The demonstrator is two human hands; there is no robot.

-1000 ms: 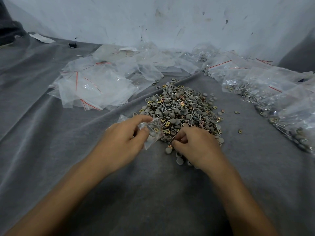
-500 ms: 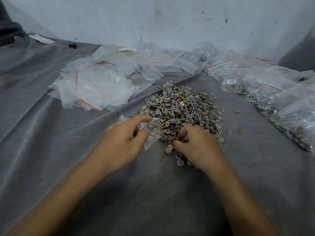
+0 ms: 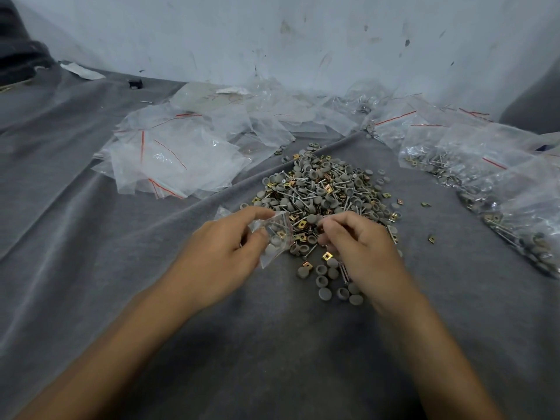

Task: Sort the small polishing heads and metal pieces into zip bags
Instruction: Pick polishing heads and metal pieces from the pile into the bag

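Hands: left hand point(image 3: 221, 253) pinches the small zip bag point(image 3: 274, 237) between thumb and forefinger; right hand point(image 3: 360, 250), fingers curled, sits at the bag's 3 o'clock.
Pile: heap point(image 3: 327, 189) of polishing heads and metal pieces begins at both hands' fingertips and spreads toward 12 o'clock.
Hidden: whether the right fingers hold a piece cannot be told.
Containers: small zip bag holds a few grey heads; empty bags point(image 3: 175, 159) lie at 11 o'clock; filled bags point(image 3: 500, 183) at 2 o'clock, cut off by the frame edge.

Forearms forward; left hand point(image 3: 224, 247), fingers in a pinch on a zip bag point(image 3: 277, 237); right hand point(image 3: 360, 250), fingers curled.
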